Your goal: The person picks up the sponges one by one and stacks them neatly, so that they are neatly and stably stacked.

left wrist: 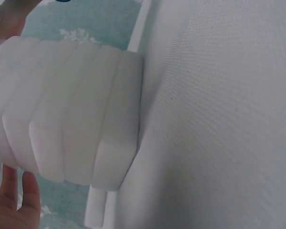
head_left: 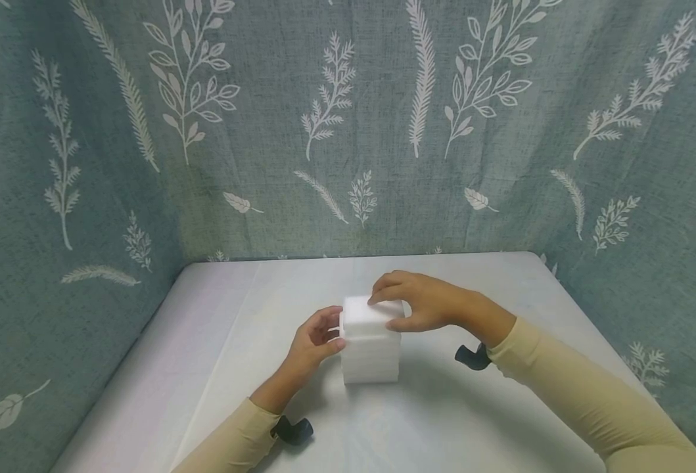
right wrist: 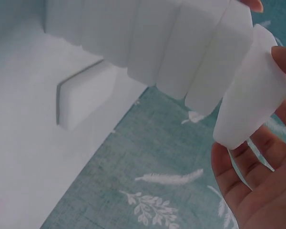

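Observation:
A stack of several white sponges stands upright on the table, one block flat on another. My right hand pinches the top sponge, thumb on the near side and fingers on the far side. In the right wrist view that sponge sits at an angle to the one beneath, with a narrow wedge of space between them. My left hand is at the stack's left side near the top, fingers extended, fingertips right at the sponges' edge in the left wrist view.
Another white sponge lies on the white table behind the stack. Patterned green-blue cloth closes off the back and both sides. Dark wrist-worn pieces stick out below each sleeve.

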{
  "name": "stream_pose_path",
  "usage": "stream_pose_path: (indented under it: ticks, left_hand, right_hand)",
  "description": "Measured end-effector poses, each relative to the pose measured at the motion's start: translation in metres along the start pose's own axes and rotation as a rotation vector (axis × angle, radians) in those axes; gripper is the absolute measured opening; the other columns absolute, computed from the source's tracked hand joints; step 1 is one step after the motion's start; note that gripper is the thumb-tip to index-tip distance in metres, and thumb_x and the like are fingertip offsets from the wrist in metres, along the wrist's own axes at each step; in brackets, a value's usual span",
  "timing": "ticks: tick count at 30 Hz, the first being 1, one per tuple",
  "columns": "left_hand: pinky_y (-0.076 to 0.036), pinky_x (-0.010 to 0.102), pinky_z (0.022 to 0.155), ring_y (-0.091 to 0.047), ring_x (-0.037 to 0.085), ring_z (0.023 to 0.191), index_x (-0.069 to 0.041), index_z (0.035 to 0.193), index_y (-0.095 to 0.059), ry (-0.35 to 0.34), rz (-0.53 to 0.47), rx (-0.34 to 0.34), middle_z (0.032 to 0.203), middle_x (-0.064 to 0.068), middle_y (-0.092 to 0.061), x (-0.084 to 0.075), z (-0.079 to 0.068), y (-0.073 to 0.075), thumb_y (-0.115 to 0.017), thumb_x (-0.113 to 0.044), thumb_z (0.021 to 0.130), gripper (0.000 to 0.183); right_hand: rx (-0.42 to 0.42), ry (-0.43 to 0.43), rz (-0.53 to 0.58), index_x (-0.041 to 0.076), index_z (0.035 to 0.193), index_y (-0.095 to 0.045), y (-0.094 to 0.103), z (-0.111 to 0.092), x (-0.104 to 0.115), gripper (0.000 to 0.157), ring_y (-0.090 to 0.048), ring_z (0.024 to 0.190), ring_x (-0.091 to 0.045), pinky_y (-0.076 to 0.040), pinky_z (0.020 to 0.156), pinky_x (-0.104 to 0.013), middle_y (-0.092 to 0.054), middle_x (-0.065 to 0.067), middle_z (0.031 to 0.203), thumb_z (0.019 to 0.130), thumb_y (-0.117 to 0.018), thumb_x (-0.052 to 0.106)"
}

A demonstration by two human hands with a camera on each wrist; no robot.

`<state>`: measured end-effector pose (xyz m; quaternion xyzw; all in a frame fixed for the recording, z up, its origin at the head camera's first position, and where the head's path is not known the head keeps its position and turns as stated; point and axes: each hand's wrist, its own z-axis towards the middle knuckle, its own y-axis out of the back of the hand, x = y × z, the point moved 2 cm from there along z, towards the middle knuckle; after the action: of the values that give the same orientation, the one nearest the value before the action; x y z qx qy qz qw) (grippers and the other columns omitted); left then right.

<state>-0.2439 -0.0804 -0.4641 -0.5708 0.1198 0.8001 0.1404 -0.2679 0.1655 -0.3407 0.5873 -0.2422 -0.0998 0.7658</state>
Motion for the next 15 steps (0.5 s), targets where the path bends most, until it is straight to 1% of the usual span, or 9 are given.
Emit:
stream_pose_path:
  ticks: [6, 10, 15]
  left_hand:
    - [-0.048, 0.038, 0.096, -0.055, 0.034, 0.118, -0.011, 0.137, -0.048, 0.010, -0.024, 0.006, 0.132, 0.014, -0.055, 0.0022, 0.0011, -0.0026, -0.073, -0.011, 0.087, 0.056]
    - [-0.049, 0.038, 0.094, -0.055, 0.036, 0.117, -0.009, 0.137, -0.048, 0.001, -0.043, 0.014, 0.130, 0.016, -0.056, 0.0018, 0.0018, -0.0036, -0.072, -0.010, 0.087, 0.056]
    - [-0.050, 0.037, 0.092, -0.056, 0.035, 0.116, -0.007, 0.136, -0.049, -0.008, -0.040, 0.003, 0.127, 0.017, -0.056, 0.0005, 0.0010, -0.0025, -0.072, -0.008, 0.086, 0.055]
  right_hand:
    - [0.001, 0.021, -0.011, 0.018, 0.124, -0.065, -0.0039, -0.0009, 0.0034, 0.039, -0.051, 0.117, -0.015, -0.046, 0.097, -0.038, -0.056, 0.004, 0.126, 0.087, -0.069, 0.031]
    - [0.003, 0.039, -0.013, 0.017, 0.124, -0.065, -0.0047, -0.0015, 0.0052, 0.039, -0.051, 0.117, -0.015, -0.045, 0.097, -0.038, -0.056, 0.003, 0.125, 0.087, -0.069, 0.031]
    - [0.008, 0.056, -0.013, 0.016, 0.124, -0.065, -0.0044, 0.0004, 0.0073, 0.039, -0.051, 0.117, -0.016, -0.044, 0.098, -0.037, -0.056, 0.002, 0.126, 0.088, -0.068, 0.031]
